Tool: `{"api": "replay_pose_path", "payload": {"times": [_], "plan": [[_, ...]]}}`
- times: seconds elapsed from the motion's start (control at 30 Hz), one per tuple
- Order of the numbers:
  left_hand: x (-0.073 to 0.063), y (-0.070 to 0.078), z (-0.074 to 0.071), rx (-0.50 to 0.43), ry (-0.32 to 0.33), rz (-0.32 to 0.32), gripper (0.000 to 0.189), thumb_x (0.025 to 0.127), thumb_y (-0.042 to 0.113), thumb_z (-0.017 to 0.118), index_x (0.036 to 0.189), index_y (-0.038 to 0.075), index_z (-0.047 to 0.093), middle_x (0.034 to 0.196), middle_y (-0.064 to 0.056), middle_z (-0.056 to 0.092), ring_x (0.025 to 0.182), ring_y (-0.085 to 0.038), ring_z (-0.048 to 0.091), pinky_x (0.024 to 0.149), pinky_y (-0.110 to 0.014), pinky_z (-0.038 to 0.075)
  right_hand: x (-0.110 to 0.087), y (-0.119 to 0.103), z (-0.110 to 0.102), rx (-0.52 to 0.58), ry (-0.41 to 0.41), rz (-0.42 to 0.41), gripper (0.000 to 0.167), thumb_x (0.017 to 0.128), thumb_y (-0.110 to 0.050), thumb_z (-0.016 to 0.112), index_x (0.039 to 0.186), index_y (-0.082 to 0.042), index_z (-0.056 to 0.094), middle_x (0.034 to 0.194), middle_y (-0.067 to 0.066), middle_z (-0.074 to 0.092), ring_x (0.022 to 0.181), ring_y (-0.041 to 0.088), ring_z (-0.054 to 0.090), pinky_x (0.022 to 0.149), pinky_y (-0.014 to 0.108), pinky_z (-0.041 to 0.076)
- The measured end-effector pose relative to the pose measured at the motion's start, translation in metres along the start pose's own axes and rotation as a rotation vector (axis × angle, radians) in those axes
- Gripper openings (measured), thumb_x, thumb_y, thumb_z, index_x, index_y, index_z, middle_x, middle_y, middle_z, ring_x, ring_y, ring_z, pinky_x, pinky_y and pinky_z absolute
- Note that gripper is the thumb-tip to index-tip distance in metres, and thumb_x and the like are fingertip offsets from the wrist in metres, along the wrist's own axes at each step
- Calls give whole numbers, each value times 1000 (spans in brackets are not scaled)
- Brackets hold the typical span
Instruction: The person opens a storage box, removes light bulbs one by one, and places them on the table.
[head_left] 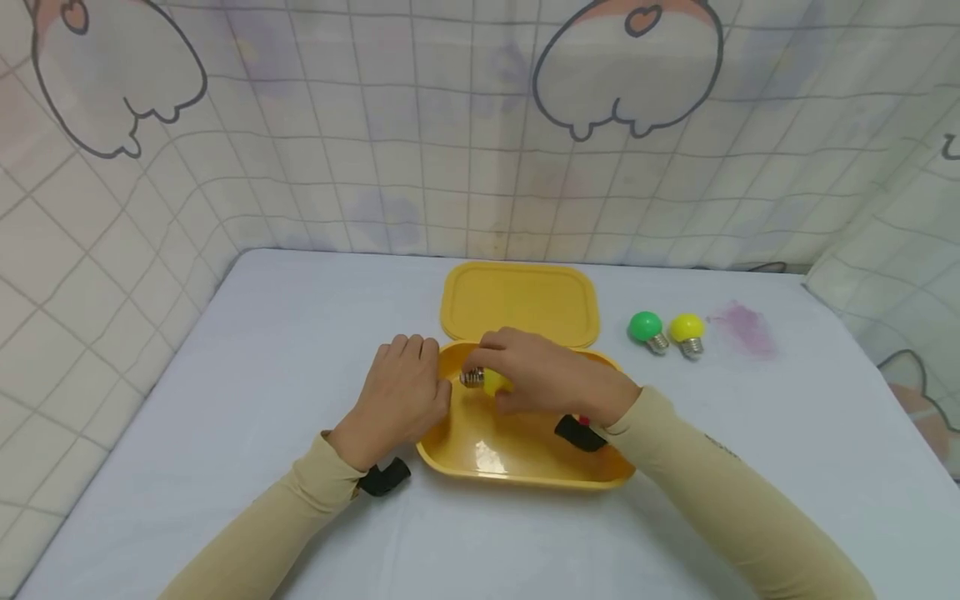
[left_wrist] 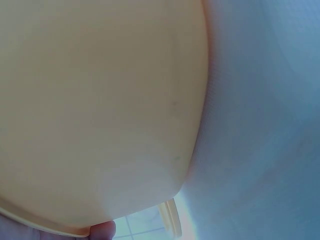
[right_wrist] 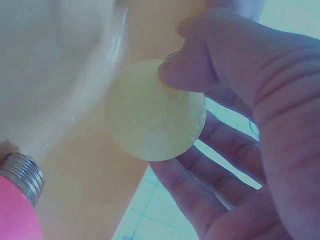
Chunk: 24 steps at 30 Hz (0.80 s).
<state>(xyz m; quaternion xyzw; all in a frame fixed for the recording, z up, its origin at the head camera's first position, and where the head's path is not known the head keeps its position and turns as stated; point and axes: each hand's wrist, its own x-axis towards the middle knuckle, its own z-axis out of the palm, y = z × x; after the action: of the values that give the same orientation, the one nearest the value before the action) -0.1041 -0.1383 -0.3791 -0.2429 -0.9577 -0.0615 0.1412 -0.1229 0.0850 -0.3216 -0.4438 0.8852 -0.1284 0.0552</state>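
Observation:
My right hand (head_left: pixel 536 371) pinches a yellow light bulb (head_left: pixel 495 383) inside the yellow plastic box (head_left: pixel 517 480), its metal screw base pointing left. In the right wrist view the thumb and fingers hold the round yellow globe from the side. At the box's left rim, my left hand (head_left: pixel 401 400) grips the edge; its fingertips (left_wrist: pixel 103 230) show at the rim in the left wrist view. A pinkish-red bulb (right_wrist: pixel 17 210) with a metal base lies in the box, mostly hidden under the right wrist in the head view.
Behind the box lies its flat yellow lid (head_left: pixel 519 304). A green bulb (head_left: pixel 646 327) and another yellow bulb (head_left: pixel 687 329) lie on the white tablecloth (head_left: pixel 300 308) to the right, near a pink stain (head_left: pixel 744 328). A checked curtain (head_left: pixel 480 167) hangs behind the table.

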Motion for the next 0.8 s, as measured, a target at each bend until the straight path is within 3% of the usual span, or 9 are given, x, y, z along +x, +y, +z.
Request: {"api": "replay_pose_path", "payload": {"times": [0.27, 0.6, 0.8], "plan": [[0, -1, 0, -4, 35, 10, 18, 91, 18, 56, 84, 3, 47, 73, -6, 38, 71, -24, 34, 67, -32, 23, -8, 2, -7, 129, 0, 32, 42, 84, -11, 77, 124, -18, 69, 116, -3, 68, 106, 16, 62, 98, 35, 54], [0, 0, 1, -24, -4, -10, 18, 92, 19, 53, 86, 3, 46, 75, -7, 39, 73, -25, 36, 68, -32, 25, -24, 10, -11, 333, 77, 48, 42, 82, -14, 74, 124, -20, 70, 116, -10, 70, 100, 9, 61, 91, 36, 55], [1, 0, 1, -30, -15, -15, 18, 91, 19, 53, 86, 3, 47, 75, -8, 39, 74, -26, 36, 69, -32, 26, -35, 14, -16, 431, 121, 87, 40, 83, -15, 73, 121, -26, 70, 117, -16, 70, 103, 6, 63, 94, 39, 56]]}}
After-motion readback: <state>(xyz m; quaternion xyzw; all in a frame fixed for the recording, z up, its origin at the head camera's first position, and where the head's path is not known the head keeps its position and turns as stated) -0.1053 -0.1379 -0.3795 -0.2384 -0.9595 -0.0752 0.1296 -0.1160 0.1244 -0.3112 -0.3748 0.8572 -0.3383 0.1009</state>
